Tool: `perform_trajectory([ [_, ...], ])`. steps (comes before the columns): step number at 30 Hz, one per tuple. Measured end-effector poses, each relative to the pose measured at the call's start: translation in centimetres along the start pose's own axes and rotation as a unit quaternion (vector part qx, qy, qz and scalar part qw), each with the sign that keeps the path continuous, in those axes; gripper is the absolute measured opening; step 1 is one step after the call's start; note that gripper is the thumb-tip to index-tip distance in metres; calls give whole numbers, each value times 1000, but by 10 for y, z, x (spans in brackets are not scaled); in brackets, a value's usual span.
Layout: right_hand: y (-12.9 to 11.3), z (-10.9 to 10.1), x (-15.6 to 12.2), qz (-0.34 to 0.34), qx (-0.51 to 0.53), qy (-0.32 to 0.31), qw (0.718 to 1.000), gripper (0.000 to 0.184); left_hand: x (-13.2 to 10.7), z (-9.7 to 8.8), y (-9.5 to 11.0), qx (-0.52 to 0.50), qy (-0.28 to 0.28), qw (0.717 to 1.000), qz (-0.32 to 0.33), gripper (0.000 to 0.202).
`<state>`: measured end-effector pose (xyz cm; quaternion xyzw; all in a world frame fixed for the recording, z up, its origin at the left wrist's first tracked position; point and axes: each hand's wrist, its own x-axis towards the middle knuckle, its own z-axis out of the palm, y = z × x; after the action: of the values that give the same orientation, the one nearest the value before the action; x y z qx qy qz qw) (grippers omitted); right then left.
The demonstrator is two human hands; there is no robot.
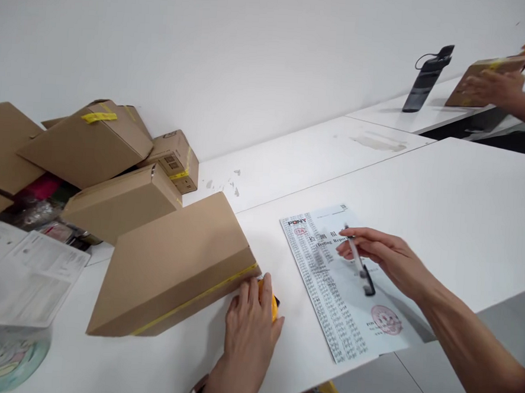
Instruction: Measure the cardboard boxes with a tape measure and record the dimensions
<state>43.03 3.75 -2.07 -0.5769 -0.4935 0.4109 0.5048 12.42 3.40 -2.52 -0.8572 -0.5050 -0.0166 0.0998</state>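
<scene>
My left hand is closed over a yellow tape measure on the white table, its fingertips at the near corner of a brown cardboard box. The hand covers much of the tape measure. Yellow tape runs along that box's lower side. My right hand holds a pen, with a clear barrel and dark end, between its fingers. It hovers over a printed sheet headed "Testing Report", which has handwritten columns down its left side and a round red stamp.
Several cardboard boxes are piled at the left, by white papers and a green-tinted container. At the far right, a co-worker's hand touches another box, near a dark bottle. The table's front edge runs below the sheet.
</scene>
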Motion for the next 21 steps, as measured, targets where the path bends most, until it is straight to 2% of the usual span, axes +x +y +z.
perform_trajectory([
  [3,-4,-9,-11,21,53,33,998,37,1,-8,23,-39,51,991,117,71],
  [6,-1,0,-14,24,31,68,997,35,11,-14,61,-114,69,966,220,74],
  [9,4,16,-10,17,-14,77,997,38,26,-9,93,-118,51,963,238,76],
  [11,9,24,-6,32,-5,57,998,42,36,0,104,-114,19,965,237,81],
  [13,13,28,-3,56,15,36,998,45,41,9,107,-117,-8,966,232,86],
  [15,17,30,0,72,12,33,997,46,43,15,107,-118,-10,966,229,88],
  [21,24,33,-1,38,-67,90,993,39,38,20,108,-103,44,968,223,86],
])
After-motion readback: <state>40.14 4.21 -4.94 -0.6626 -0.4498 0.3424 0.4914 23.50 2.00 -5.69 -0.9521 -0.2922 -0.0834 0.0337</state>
